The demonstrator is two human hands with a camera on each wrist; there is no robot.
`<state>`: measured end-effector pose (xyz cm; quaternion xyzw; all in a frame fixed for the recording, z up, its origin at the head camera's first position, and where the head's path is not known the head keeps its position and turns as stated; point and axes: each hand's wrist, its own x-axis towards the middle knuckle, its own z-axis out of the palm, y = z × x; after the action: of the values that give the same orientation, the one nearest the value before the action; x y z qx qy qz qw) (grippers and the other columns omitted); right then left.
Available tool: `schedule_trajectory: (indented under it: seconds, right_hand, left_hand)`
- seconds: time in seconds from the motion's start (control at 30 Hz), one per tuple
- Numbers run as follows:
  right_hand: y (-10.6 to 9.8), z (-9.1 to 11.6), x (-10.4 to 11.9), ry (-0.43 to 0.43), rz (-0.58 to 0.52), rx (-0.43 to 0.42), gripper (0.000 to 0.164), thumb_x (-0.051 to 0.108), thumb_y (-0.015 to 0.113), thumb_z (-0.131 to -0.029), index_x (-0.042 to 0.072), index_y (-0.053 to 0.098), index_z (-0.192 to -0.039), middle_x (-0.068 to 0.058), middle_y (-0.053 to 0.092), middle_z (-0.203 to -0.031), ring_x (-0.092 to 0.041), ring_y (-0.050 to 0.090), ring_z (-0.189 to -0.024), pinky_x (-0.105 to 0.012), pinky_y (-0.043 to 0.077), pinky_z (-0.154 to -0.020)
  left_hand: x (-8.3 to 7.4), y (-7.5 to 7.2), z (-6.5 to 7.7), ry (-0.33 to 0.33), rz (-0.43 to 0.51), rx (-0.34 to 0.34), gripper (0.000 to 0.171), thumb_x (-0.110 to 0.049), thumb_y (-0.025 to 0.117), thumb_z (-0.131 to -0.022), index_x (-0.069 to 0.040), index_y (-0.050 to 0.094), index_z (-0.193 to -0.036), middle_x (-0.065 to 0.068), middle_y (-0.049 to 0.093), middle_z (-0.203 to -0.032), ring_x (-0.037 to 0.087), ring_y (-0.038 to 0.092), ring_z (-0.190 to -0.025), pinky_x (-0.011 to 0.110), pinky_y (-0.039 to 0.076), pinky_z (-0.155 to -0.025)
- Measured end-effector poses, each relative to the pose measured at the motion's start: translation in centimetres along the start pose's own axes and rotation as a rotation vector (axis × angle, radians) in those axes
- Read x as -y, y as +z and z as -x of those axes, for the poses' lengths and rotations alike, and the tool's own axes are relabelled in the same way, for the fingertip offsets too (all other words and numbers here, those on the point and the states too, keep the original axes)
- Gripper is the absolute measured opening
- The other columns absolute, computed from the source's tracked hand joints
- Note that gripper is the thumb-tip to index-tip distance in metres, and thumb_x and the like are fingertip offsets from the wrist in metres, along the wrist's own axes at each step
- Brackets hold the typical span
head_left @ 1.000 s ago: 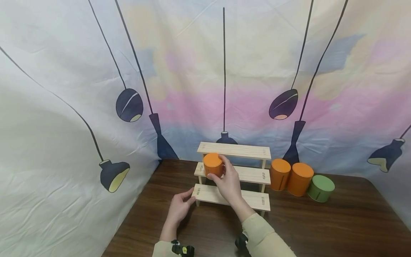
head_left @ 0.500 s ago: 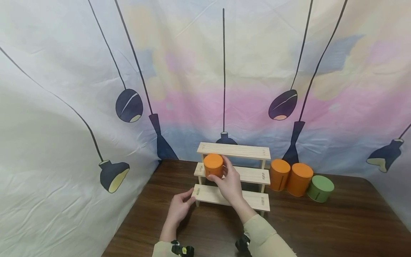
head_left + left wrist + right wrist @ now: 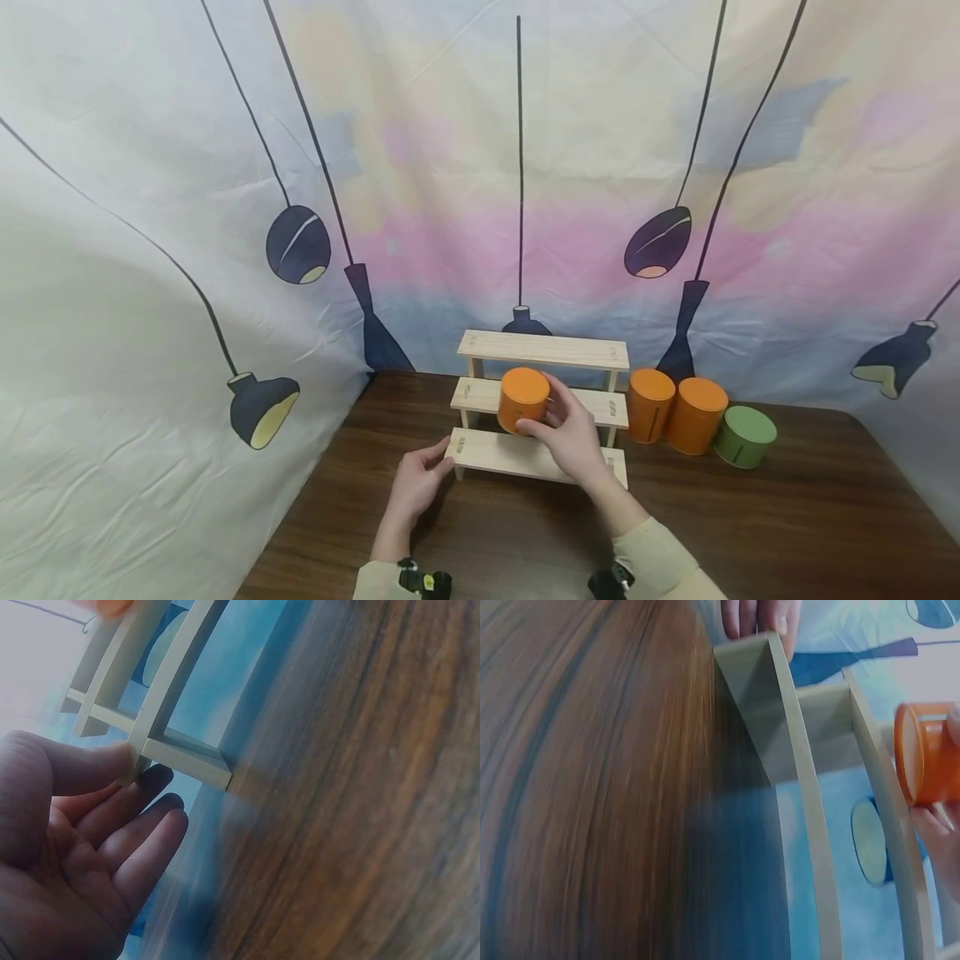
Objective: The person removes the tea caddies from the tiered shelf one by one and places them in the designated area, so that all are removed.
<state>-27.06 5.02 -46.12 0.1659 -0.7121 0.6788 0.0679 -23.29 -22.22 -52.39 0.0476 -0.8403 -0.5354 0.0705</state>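
Note:
A three-step wooden display rack (image 3: 495, 450) stands on the dark table. My left hand (image 3: 417, 485) pinches the left end of its lowest step; in the left wrist view the thumb (image 3: 90, 766) lies on the board, and the other fingers reach beneath it. My right hand (image 3: 576, 440) grips an orange cylindrical tin (image 3: 522, 400) by its right side. From the head this tin appears in front of the middle step, upright. The right wrist view shows its round base (image 3: 910, 756) close to a step's edge; whether they touch, I cannot tell.
Right of the rack stand two more orange tins (image 3: 651, 406) (image 3: 697, 417) and a shorter green tin (image 3: 746, 437). Behind the brown wooden table (image 3: 810, 517) hangs a cloth backdrop (image 3: 585, 183) printed with lamps.
My right hand has carried the orange tin rightward and slightly down, from the rack's left end toward its middle. The left hand stays at the lowest step's left end.

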Motion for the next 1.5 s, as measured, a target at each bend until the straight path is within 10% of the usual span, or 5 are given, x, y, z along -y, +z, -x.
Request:
schedule_trajectory:
  seconds: [0.47,0.73,1.0,1.5]
  right_hand:
    - [-10.3,4.9,0.0,-0.029,0.095,-0.031,0.086,0.005,0.089,-0.087,0.009,0.046,-0.161,-0.018,0.06,-0.15,-0.005,0.064,-0.126,-0.019,0.053,-0.1]
    - [-16.7,7.7,-0.3,-0.087,0.225,-0.048,0.085,0.002,0.087,-0.088,0.005,0.044,-0.162,0.021,0.062,-0.14,0.005,0.064,-0.119,-0.016,0.055,-0.094]
    - [-22.9,10.2,-1.1,-0.015,0.328,-0.044,0.085,0.006,0.082,-0.095,0.003,0.035,-0.165,0.03,0.05,-0.145,0.018,0.054,-0.121,-0.013,0.055,-0.091]
    - [-30.6,12.8,-3.5,0.164,0.532,-0.163,0.095,0.025,0.081,-0.099,0.016,0.022,-0.172,-0.017,0.039,-0.165,0.027,0.04,-0.106,-0.007,0.052,-0.08]
  left_hand:
    - [0.0,0.0,0.1,-0.003,0.001,-0.003,0.038,-0.01,0.067,-0.103,0.0,0.068,-0.14,0.017,0.065,-0.146,0.043,0.055,-0.141,0.068,0.036,-0.118]
    - [0.1,0.0,0.2,-0.008,0.005,-0.007,0.038,-0.009,0.068,-0.103,0.0,0.068,-0.139,0.017,0.065,-0.146,0.043,0.055,-0.141,0.067,0.036,-0.118]
    - [0.0,0.2,0.2,-0.013,0.011,0.002,0.038,-0.011,0.067,-0.104,-0.002,0.068,-0.141,0.016,0.064,-0.147,0.043,0.055,-0.141,0.067,0.036,-0.118]
    - [0.1,0.0,0.0,0.002,0.002,-0.001,0.039,-0.011,0.067,-0.103,-0.001,0.068,-0.141,0.017,0.064,-0.146,0.044,0.054,-0.141,0.068,0.035,-0.118]
